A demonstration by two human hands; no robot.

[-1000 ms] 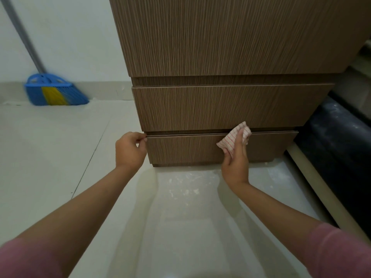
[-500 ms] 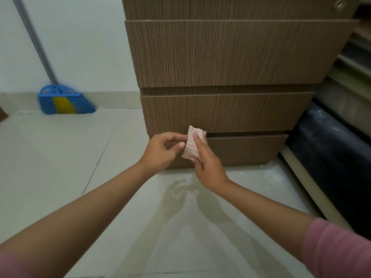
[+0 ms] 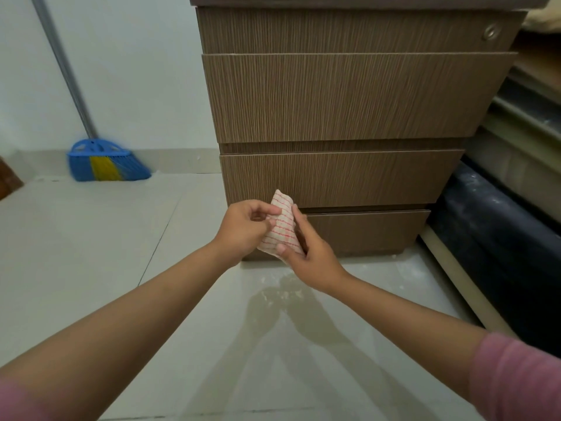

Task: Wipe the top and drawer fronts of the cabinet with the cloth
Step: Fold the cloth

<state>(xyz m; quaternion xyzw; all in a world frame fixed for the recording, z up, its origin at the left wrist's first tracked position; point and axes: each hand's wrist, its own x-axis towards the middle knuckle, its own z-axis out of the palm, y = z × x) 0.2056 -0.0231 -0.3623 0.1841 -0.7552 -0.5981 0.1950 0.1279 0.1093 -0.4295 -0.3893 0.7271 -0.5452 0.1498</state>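
A brown wood-grain cabinet [image 3: 349,95] stands ahead with several drawer fronts, a round lock at the upper right. The lowest drawer front [image 3: 364,232] is just behind my hands. A folded white cloth with red stripes [image 3: 280,226] is held in front of the cabinet's lower left corner. My right hand [image 3: 312,253] grips its lower end, thumb across the fabric. My left hand [image 3: 246,229] pinches the cloth's left edge with curled fingers. The cloth is off the cabinet. Only the front edge of the cabinet's top shows.
A blue and yellow broom [image 3: 103,161] leans on the white wall at the left. Dark rolled material [image 3: 498,238] and stacked boards lie right of the cabinet. Pale floor tiles [image 3: 91,253] spread around me, with dusty specks near the cabinet's foot.
My right hand took the cloth off the lowest drawer front and brought it left. My left hand left the drawer's corner and took hold of the cloth. The view tilted up.
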